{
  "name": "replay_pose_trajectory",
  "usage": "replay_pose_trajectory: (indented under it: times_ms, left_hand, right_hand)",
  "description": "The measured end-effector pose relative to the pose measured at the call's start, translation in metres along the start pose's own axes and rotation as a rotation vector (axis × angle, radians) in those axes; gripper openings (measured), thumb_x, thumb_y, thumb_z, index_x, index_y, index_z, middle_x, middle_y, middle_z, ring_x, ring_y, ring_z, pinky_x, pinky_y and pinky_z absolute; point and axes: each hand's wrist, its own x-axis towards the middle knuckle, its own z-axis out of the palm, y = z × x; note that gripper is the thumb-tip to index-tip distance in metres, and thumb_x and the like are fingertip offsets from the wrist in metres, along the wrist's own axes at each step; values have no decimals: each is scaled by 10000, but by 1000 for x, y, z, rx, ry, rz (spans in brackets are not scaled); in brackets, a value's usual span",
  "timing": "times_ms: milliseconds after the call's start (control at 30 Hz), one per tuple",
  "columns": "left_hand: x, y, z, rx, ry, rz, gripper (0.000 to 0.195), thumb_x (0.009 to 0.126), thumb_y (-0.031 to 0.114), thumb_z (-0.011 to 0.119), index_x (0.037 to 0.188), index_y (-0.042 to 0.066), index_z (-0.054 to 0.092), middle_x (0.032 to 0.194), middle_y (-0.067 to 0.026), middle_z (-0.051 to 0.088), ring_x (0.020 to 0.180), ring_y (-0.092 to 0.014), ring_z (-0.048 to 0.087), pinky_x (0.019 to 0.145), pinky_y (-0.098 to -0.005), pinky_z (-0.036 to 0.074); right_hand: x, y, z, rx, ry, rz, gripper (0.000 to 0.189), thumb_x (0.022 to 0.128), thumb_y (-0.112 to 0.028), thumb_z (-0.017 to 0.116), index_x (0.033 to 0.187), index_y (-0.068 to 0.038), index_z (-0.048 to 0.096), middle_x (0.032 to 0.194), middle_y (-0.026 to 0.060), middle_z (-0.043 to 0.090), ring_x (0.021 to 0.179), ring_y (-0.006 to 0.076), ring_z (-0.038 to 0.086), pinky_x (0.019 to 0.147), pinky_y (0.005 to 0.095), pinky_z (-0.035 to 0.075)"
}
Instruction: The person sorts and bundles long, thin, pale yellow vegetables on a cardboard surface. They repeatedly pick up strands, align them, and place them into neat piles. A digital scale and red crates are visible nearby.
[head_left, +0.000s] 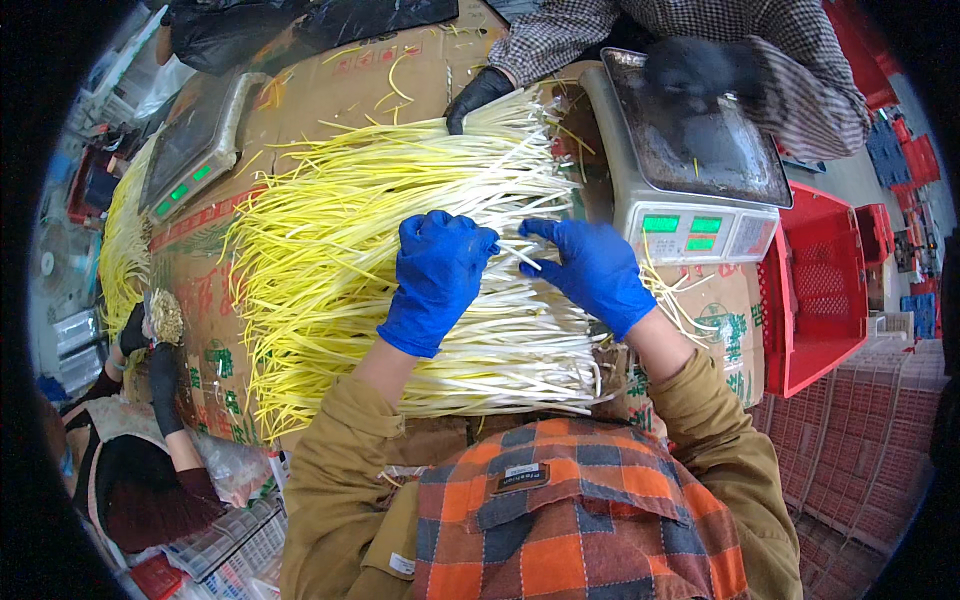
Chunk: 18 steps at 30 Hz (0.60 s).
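A thick spread of yellow garlic chives (322, 247) lies across the cardboard in front of me, yellow tips to the left and white stem ends to the right. My left hand (441, 281), in a blue glove, is curled over the middle of the spread and grips a few stalks. Their white ends (527, 255) stick out past my fist to the right. Around these ends my right hand (589, 266), also gloved in blue, has thumb and fingers apart. Whether its fingertips touch the stalks I cannot tell.
A digital scale (697, 225) with a metal pan stands at right, another scale (195, 142) at upper left. A co-worker's gloved hand (480, 97) presses the chives' far edge. Another person's hands (161, 375) hold a bundle at left. A red crate (817, 292) sits beyond the cardboard.
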Motion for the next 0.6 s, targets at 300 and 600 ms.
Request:
replay_pose_trajectory:
  times_ms: [300,600]
  left_hand:
    - [1,0,-7,21,-26,77,87,821,167,632,866,217,687,755,-26,588,754,-249,578,709,-404,428]
    - [-8,3,-25,-335,-208,-153,121,907,159,617,960,75,686,894,-151,681,822,-352,662,701,-416,529]
  right_hand:
    - [18,-25,-10,-310,-45,-156,214,848,-368,688,963,-199,747,776,94,661,708,304,656,602,424,491]
    - [-2,9,-8,-298,-80,-135,73,806,-236,695,824,-169,716,812,96,682,745,322,671,638,451,521]
